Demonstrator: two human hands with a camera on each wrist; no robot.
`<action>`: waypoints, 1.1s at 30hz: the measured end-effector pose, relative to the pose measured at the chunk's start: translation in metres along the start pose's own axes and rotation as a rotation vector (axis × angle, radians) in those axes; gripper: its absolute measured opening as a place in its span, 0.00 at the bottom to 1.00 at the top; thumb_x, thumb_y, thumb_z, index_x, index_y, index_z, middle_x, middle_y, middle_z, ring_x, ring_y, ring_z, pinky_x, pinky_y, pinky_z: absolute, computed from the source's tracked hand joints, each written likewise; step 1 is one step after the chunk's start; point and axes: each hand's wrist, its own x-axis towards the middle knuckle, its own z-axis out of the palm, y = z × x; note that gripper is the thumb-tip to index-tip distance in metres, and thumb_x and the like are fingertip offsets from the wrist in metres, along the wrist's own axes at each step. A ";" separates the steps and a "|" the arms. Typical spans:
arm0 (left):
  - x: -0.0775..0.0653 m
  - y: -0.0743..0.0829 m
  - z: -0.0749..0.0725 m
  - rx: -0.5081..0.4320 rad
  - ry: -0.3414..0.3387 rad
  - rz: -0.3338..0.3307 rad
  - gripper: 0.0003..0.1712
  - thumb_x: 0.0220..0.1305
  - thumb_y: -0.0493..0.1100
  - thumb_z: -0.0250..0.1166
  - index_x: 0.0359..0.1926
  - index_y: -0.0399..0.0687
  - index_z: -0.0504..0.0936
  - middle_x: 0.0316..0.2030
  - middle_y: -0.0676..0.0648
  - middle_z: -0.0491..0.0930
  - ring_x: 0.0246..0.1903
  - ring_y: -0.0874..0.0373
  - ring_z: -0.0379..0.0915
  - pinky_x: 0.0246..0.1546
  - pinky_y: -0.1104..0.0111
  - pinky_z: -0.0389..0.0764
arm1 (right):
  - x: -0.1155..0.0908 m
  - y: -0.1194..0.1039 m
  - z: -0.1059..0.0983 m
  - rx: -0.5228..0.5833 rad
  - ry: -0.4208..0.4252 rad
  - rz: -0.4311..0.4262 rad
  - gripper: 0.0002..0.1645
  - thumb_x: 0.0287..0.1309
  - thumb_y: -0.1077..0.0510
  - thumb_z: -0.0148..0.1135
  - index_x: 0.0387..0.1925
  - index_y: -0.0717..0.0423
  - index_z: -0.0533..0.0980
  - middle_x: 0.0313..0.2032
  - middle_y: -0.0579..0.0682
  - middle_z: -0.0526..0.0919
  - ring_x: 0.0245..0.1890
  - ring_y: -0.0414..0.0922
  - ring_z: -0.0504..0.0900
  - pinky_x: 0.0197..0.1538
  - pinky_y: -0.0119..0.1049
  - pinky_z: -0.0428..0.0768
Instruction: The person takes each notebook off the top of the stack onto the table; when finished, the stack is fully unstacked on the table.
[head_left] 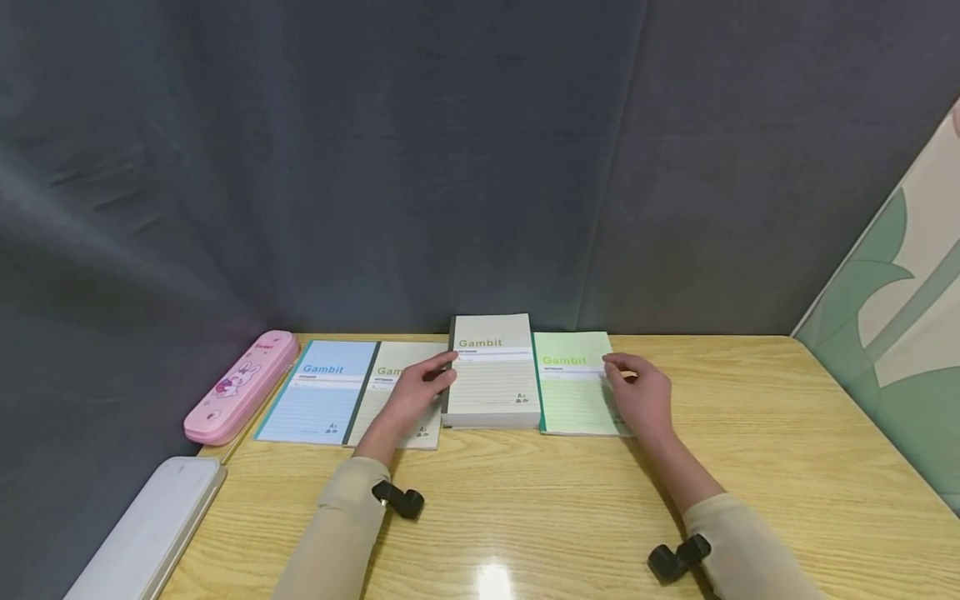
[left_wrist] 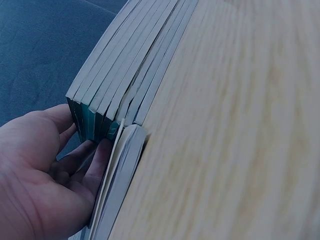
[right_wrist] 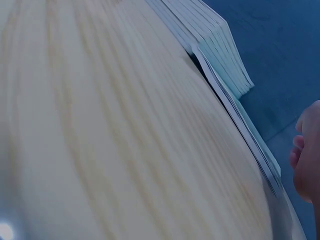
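A thick stack of notebooks (head_left: 495, 375) with a grey-beige "Gambit" cover stands in the middle of the table's back. My left hand (head_left: 412, 390) reaches over a beige notebook (head_left: 367, 408), its fingertips against the stack's left side. In the left wrist view, the fingers (left_wrist: 100, 162) of that hand lie at the dark and green spines (left_wrist: 90, 122). To the right of the stack lies a green notebook (head_left: 573, 400). Over its right edge hovers my right hand (head_left: 641, 392), fingers loosely bent, holding nothing visible. The right wrist view shows that hand only partly, apart from the notebook.
A blue notebook (head_left: 318, 400) lies left of the beige one. Farther left are a pink pencil case (head_left: 243, 387) with a rabbit on it and a long white case (head_left: 150, 529). A dark curtain (head_left: 450, 167) hangs behind the wooden table (head_left: 540, 500).
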 end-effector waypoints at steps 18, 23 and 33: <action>-0.014 0.024 -0.001 0.001 -0.030 0.007 0.26 0.75 0.41 0.61 0.71 0.43 0.73 0.70 0.38 0.68 0.65 0.44 0.68 0.62 0.54 0.74 | -0.004 -0.026 0.044 0.171 -0.247 0.044 0.15 0.71 0.60 0.61 0.54 0.61 0.83 0.47 0.57 0.85 0.40 0.46 0.81 0.37 0.26 0.81; -0.006 0.013 -0.002 -0.008 -0.041 -0.003 0.27 0.75 0.41 0.61 0.72 0.42 0.71 0.72 0.38 0.65 0.67 0.43 0.65 0.64 0.52 0.71 | -0.003 -0.030 0.052 0.237 -0.279 0.069 0.16 0.71 0.61 0.62 0.55 0.63 0.82 0.50 0.58 0.85 0.43 0.47 0.81 0.40 0.28 0.84; -0.002 0.002 0.001 -0.026 -0.004 0.017 0.26 0.73 0.44 0.64 0.69 0.50 0.76 0.68 0.43 0.71 0.63 0.48 0.70 0.61 0.54 0.74 | -0.001 -0.041 0.063 0.327 -0.345 0.092 0.22 0.70 0.59 0.63 0.61 0.64 0.77 0.56 0.61 0.81 0.52 0.53 0.82 0.45 0.35 0.85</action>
